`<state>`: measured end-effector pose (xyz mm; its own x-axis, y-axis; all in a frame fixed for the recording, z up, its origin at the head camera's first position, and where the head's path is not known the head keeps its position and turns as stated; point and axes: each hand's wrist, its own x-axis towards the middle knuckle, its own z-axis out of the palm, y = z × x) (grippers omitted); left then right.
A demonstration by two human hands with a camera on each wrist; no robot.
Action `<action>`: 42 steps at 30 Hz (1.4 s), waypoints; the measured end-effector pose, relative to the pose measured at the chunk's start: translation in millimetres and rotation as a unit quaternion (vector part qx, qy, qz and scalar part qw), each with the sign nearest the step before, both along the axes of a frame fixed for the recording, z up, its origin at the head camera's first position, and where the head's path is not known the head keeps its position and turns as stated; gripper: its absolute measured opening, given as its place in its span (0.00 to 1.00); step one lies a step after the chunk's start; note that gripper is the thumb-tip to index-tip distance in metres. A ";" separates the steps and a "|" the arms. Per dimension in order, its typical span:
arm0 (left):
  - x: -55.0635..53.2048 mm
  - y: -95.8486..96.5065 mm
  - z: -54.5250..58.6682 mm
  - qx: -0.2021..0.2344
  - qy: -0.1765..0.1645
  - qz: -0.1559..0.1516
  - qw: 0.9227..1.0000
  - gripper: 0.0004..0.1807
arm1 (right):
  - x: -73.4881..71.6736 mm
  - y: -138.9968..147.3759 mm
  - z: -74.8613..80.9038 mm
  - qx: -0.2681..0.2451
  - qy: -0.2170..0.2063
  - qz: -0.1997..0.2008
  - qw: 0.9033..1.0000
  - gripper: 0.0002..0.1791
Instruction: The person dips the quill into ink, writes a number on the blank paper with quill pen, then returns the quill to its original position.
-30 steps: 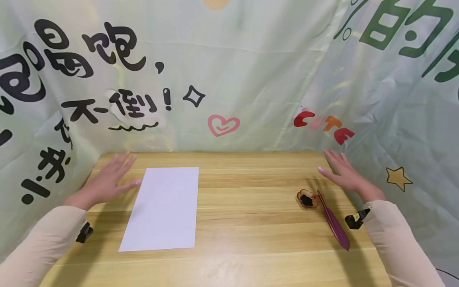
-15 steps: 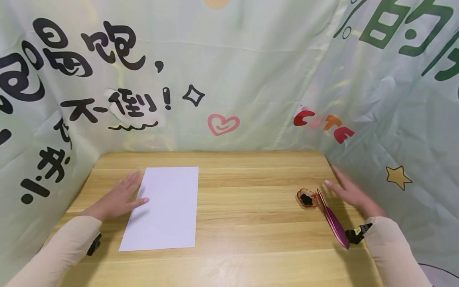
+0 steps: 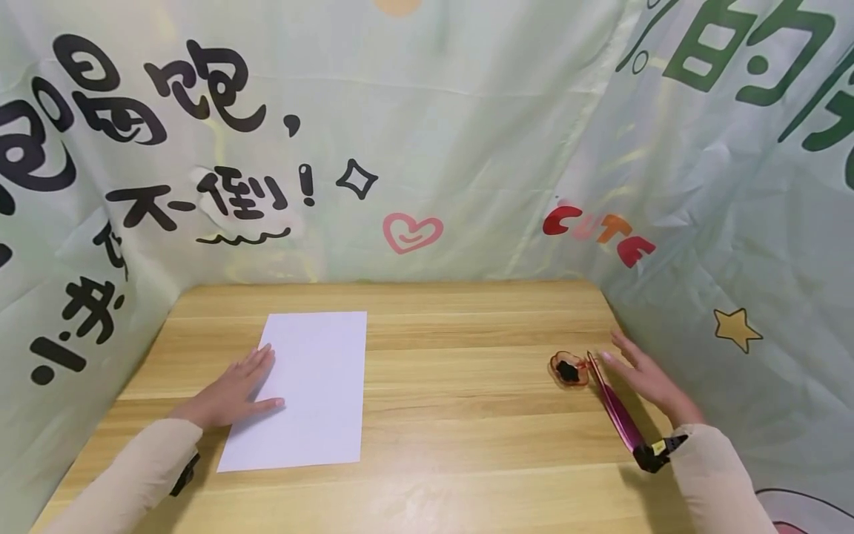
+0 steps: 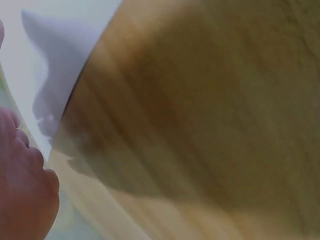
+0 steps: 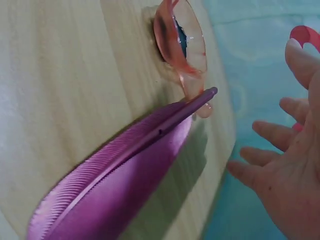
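Observation:
A blank white sheet of paper lies on the left side of the table. My left hand is over its left edge, fingers straight and thumb apart. At the right, my right hand hovers beside a purple feather pen, its fingers spread and holding nothing. The right wrist view shows the pen's tip propped on the handle of a small translucent orange dish. Something black lies in that dish. The camera on my right wrist covers the feather's lower end in the head view.
The wooden table reaches back to a pale printed cloth hanging behind it and along both sides. A black wrist camera sits low near the feather.
Both hands have come down and toward me. The left has also moved right, from beside the sheet to over its edge. Paper, pen and dish have stayed in place.

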<state>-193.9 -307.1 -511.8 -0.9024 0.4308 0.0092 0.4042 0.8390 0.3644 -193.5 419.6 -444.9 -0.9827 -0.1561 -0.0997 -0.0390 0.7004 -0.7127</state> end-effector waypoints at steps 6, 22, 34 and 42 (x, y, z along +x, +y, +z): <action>4.7 1.7 -1.6 0.000 -0.021 0.005 1.000 0.55 | 6.1 2.2 -8.0 -0.025 0.004 -0.001 1.000 0.38; 9.5 -1.8 -2.4 0.013 -0.026 0.005 1.000 0.52 | 17.4 10.4 -27.3 -0.132 -0.020 0.007 0.991 0.36; 6.0 -4.8 -7.1 -0.005 -0.037 0.002 0.999 0.54 | 13.6 24.2 -44.4 -0.266 -0.029 0.067 0.961 0.31; 8.6 -0.9 0.8 -0.012 -0.035 -0.001 0.999 0.54 | 9.4 28.7 -47.4 -0.264 -0.051 0.064 0.961 0.27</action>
<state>-185.3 -308.0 -510.9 -0.8993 0.4326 -0.0638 0.3809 0.8465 0.3719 -184.0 448.3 -492.3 -0.9414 -0.3306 -0.0671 -0.0127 0.2336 -0.9722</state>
